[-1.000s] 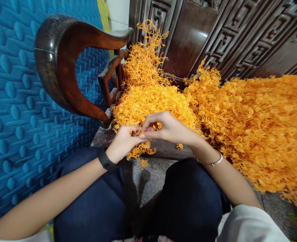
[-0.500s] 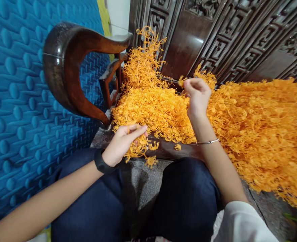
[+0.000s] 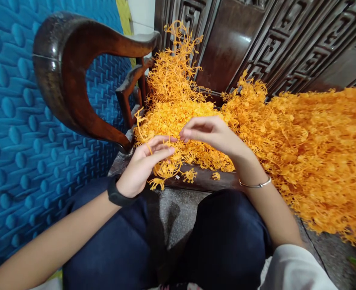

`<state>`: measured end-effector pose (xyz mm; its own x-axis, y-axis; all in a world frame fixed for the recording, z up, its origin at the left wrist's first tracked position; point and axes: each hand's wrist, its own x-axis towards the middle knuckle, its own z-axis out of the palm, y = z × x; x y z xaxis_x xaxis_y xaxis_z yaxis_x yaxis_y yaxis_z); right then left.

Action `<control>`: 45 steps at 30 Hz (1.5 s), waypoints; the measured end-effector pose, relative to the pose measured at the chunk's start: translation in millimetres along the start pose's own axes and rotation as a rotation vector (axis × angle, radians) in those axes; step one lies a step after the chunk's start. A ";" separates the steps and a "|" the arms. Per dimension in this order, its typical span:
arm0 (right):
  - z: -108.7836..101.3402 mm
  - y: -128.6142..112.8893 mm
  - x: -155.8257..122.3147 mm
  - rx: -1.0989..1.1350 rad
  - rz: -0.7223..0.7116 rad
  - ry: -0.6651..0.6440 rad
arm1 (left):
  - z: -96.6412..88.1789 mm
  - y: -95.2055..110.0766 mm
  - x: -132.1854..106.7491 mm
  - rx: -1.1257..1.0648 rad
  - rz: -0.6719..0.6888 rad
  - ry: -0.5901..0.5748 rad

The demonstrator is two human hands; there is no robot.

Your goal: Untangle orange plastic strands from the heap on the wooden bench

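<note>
In my left hand (image 3: 143, 165) is a cluster of orange plastic pieces (image 3: 168, 169), spidery in shape and joined by thin strands. One strand loops up over the back of that hand, and several pieces dangle below the fingers. My right hand (image 3: 209, 135) is beside the left fingertips, its thumb and fingers drawn together; whatever lies between them, if anything, is hidden. Behind both hands a heap of similar orange pieces (image 3: 192, 110) covers the seat. A single loose piece (image 3: 215, 176) lies on the seat's front edge (image 3: 196, 179).
A curved dark wooden armrest (image 3: 75, 76) stands at the left, before a blue padded wall (image 3: 5, 161). Carved wooden panels (image 3: 226, 40) rise behind the seat. A larger orange mass (image 3: 323, 161) fills the right side. My knees (image 3: 226, 233) are close below the seat edge.
My right hand has come left and down from above the heap to my left fingertips. The orange piece seen at its fingertips no longer shows there. My left hand still holds its cluster.
</note>
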<state>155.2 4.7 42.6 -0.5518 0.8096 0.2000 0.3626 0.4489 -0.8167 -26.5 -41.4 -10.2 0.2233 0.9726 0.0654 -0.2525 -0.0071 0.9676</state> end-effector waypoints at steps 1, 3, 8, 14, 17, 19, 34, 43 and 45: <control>4.1 -6.6 -2.8 -0.020 -0.015 -0.070 | -0.6 -0.6 0.3 -0.018 0.008 0.005; 10.6 -13.9 -5.5 -0.083 -0.056 -0.110 | -1.7 -2.0 0.8 -0.059 0.016 0.016; 16.0 -13.9 -4.4 -0.171 -0.150 -0.079 | -1.8 -3.9 1.3 -0.106 -0.024 0.044; 20.5 -17.1 -5.3 -0.227 -0.137 0.067 | -1.2 -0.4 1.1 -0.105 -0.011 0.097; 23.8 -19.3 -4.9 -0.181 -0.137 0.155 | -1.7 1.8 -1.1 -0.061 -0.008 0.060; 26.1 -20.5 -4.7 -0.129 -0.138 0.176 | -1.5 3.1 -2.9 -0.037 -0.055 -0.001; 24.0 -9.1 2.4 -0.013 -0.083 0.524 | -0.8 11.0 -6.3 0.032 -0.102 -0.040; -50.4 46.2 12.9 -0.113 -0.024 0.981 | 5.5 10.1 -29.8 0.277 -0.092 -0.344; -53.9 64.2 16.2 -0.112 0.047 0.882 | 5.0 11.4 -28.8 0.172 -0.073 -0.190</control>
<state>209.9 67.1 22.5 0.2276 0.8043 0.5490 0.4668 0.4047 -0.7863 -31.1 -70.6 0.1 0.4117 0.9110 0.0229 -0.0688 0.0060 0.9976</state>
